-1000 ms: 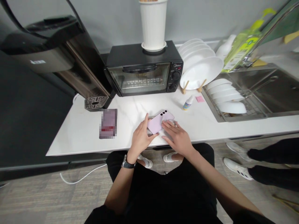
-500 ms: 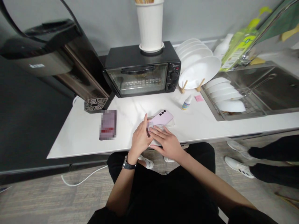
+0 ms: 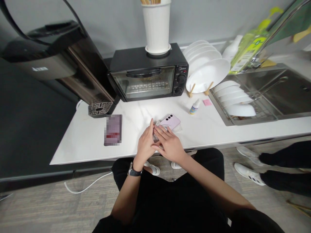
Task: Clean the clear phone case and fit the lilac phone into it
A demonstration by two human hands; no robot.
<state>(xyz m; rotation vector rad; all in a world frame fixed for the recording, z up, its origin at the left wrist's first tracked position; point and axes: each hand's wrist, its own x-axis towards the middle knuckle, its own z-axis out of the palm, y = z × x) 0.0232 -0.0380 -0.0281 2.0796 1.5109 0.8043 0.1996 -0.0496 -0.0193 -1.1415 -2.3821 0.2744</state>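
A lilac phone (image 3: pixel 172 121) lies on the counter with its back and dark camera lenses facing up. Its near left end is hidden by my hands. From beneath its right side sticks out a clear, flat piece (image 3: pixel 178 128). My left hand (image 3: pixel 145 142) is on its edge along the phone's left end, fingers stretched out and thumb towards my right hand. Flat fingers of my right hand (image 3: pixel 170 144) lie over the phone's lower part. Some whitish, see-through material (image 3: pixel 157 123) shows at the right fingertips; its kind is unclear.
A blurred-out purple flat item (image 3: pixel 113 129) lies left on the white counter (image 3: pixel 85 142). Behind stand a drinks machine (image 3: pixel 80 64) and a toaster oven (image 3: pixel 148 81). A small bottle (image 3: pixel 194 106) and pink note (image 3: pixel 207 102) lie right, near racked plates (image 3: pixel 206 74) and the sink (image 3: pixel 279 94).
My right hand has slid slightly left and towards me, nearer my left hand. The see-through material now shows more beyond its fingertips, covering part of the phone.
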